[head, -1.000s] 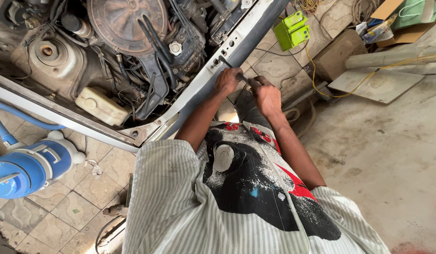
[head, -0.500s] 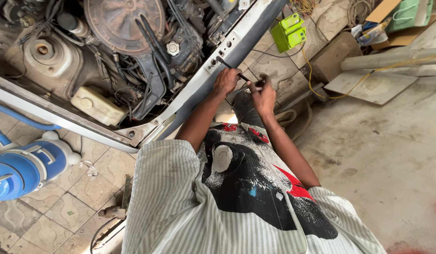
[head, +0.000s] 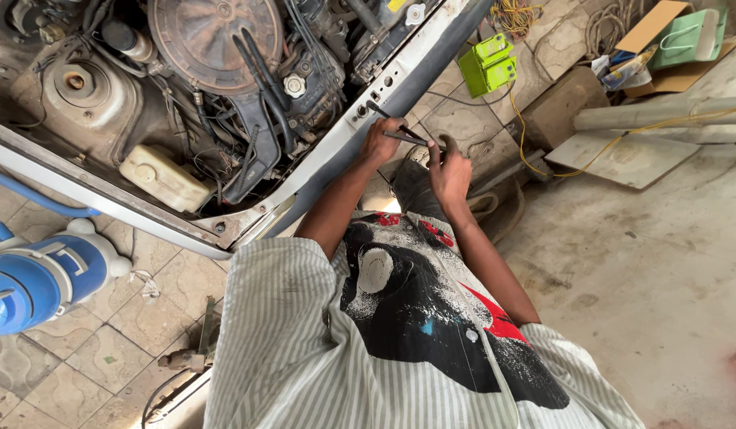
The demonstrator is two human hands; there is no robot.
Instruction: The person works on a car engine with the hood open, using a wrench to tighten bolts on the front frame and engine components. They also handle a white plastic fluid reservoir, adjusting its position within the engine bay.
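Observation:
An open engine bay fills the upper left, with a round air cleaner point(head: 217, 36) and a white reservoir point(head: 163, 176). A pale front panel point(head: 336, 147) of the car runs diagonally across the view. My left hand point(head: 381, 143) is closed around a thin dark tool point(head: 381, 111) whose tip rests at a hole in that panel. My right hand point(head: 450, 171) sits just to the right, fingers pinched on a second slim dark rod point(head: 412, 138) that lies across towards the left hand. Whether the two rods are joined I cannot tell.
A blue and white canister point(head: 42, 278) stands at the left on the tiled floor. Beyond the panel are a green box-shaped device point(head: 487, 65) with a yellow cable point(head: 535, 159), cardboard boxes point(head: 555, 111), a pale flat board point(head: 622, 159) and a long pipe point(head: 662, 115).
My right hand has shifted left and closer to my left hand at the panel, and now pinches the slim rod. My left hand stays at the panel with its tool.

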